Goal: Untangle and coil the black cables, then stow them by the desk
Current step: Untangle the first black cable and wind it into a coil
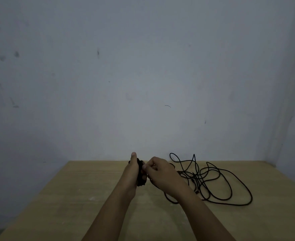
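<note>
My left hand (134, 168) is gripping a small black coiled bundle (141, 178), fingers curled round it, thumb pointing upward. My right hand (158, 169) is meeting it from the right, fingertips pinching at the bundle's edge. Both hands are hovering over the middle of the wooden desk (84, 192), near its far edge against the pale wall (143, 75). The loose black cable (218, 185) is sprawling in tangled loops just right of my right hand, well inside the desk's right edge. Bare desk is lying open to my left.
</note>
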